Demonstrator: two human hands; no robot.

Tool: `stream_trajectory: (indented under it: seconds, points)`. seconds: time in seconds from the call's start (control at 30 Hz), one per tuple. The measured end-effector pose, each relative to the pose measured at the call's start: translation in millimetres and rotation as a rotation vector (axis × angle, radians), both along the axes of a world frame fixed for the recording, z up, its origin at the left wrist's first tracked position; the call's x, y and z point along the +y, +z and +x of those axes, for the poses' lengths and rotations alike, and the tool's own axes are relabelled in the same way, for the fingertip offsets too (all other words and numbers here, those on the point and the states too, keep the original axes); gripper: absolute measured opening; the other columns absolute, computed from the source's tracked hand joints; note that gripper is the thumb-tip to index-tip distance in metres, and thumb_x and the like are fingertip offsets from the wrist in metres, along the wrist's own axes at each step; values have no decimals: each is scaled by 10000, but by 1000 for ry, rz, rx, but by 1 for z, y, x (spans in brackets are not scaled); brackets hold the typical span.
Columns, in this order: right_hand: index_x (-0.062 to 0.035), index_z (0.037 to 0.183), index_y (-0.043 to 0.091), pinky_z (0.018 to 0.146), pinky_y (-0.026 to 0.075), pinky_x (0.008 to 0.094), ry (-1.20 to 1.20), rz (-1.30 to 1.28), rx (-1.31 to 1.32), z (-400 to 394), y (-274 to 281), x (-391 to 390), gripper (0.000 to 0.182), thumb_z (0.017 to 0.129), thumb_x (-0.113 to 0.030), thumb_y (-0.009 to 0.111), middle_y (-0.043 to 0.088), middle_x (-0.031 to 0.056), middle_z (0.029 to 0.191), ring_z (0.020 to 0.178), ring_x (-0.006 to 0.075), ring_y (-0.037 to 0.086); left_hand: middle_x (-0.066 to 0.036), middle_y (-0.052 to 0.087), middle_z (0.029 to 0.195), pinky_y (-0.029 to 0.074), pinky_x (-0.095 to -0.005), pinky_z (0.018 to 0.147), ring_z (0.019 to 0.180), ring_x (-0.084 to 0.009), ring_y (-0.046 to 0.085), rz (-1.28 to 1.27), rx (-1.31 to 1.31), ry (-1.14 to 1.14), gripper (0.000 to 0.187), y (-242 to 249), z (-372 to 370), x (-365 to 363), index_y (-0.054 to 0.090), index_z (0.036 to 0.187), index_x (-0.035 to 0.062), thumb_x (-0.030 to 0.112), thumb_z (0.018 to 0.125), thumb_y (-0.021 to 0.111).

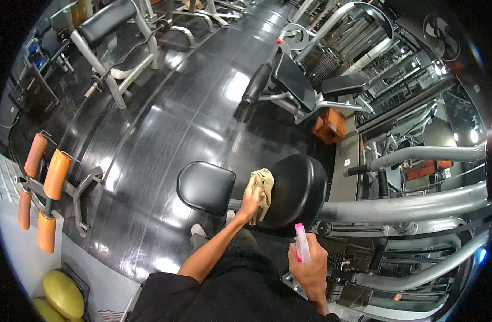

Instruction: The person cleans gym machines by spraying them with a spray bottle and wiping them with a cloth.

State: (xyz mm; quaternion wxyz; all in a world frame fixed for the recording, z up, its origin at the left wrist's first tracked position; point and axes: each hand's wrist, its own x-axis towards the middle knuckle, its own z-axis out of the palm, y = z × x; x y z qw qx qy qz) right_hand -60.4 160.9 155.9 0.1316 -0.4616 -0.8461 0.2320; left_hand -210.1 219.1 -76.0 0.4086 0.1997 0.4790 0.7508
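Note:
My left hand (250,202) is closed on a crumpled tan cloth (263,188). The cloth touches the left side of a black padded backrest (297,188) on a gym machine. My right hand (312,265) grips a spray bottle (302,244) with a pink nozzle and a pale, see-through neck; most of the bottle is hidden in the fingers. It is held just below the backrest, apart from it. Left of the cloth is the machine's black seat pad (206,187).
Grey machine arms (407,204) reach in from the right. Ahead stands a bench machine (294,80) beside an orange-brown wooden box (329,125). A preacher bench (112,53) with a bar is at upper left. Orange foam rollers (57,174) and a green ball (63,294) are at left.

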Motion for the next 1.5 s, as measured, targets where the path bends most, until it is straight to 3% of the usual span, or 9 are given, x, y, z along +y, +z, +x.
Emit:
stream_trajectory:
  seconds: [0.23,0.3,0.6,0.7,0.93,1.0,1.2,1.27,1.5]
  points:
    - [-12,933,550,625,490,443,-49,19,-22,-13,-4,-3,186,829,-130,650,592,199,752,683,399,611,-215,443,1370,320,-334,1051,1254,-282,441,-93,-29,-10,581,-1,7,3,305,1422,-49,148,889,424]
    - [13,921,574,605,500,373,-60,51,-39,-15,-5,-2,176,821,-106,657,628,175,716,658,327,659,-214,442,1367,316,-334,1054,1256,-285,437,-126,-30,3,577,3,8,1,305,1418,-53,149,892,425]
    - [12,920,579,508,491,322,-8,206,41,-19,-15,12,138,847,-87,642,619,130,667,534,219,645,-189,417,1384,293,-319,1067,1269,-264,410,-103,-99,1,581,11,13,-7,275,1422,-55,166,908,432]
    - [-4,893,563,588,500,390,-182,-4,89,-23,-14,12,174,822,-117,675,612,165,708,634,325,644,-200,408,1386,298,-318,1060,1258,-274,412,-106,-67,0,601,13,14,-11,252,1436,-49,169,909,442]
    - [-2,870,556,585,499,391,-131,16,60,-19,-26,29,170,832,-121,671,612,165,709,623,320,642,-185,426,1381,311,-338,1062,1263,-268,424,-101,-103,28,580,-5,21,-4,279,1422,-35,185,914,453]
    - [21,929,571,437,473,294,-32,101,57,-16,-31,34,131,870,-81,627,597,103,638,485,163,620,-234,403,1390,282,-365,1101,1316,-321,388,-165,51,34,561,-10,20,0,282,1419,-45,153,913,422]
    - [31,970,571,508,507,297,-129,-102,344,-15,-25,37,172,867,-93,630,609,100,700,534,182,633,-229,462,1315,331,-366,1063,1259,-345,443,-107,134,96,475,-31,17,30,394,1338,-50,150,909,436]
    - [50,988,555,465,492,253,-85,-116,452,-4,-32,44,156,896,-72,584,608,79,737,504,126,607,-202,511,1164,405,-388,962,1098,-362,528,-2,245,129,398,1,20,17,462,1262,-6,111,881,466]
    - [58,1044,512,480,488,268,-58,-286,718,25,-38,55,157,926,-46,505,587,108,882,512,135,581,-208,474,1204,474,-404,883,1084,-404,563,326,626,96,538,67,29,-35,470,1326,80,-42,810,554]
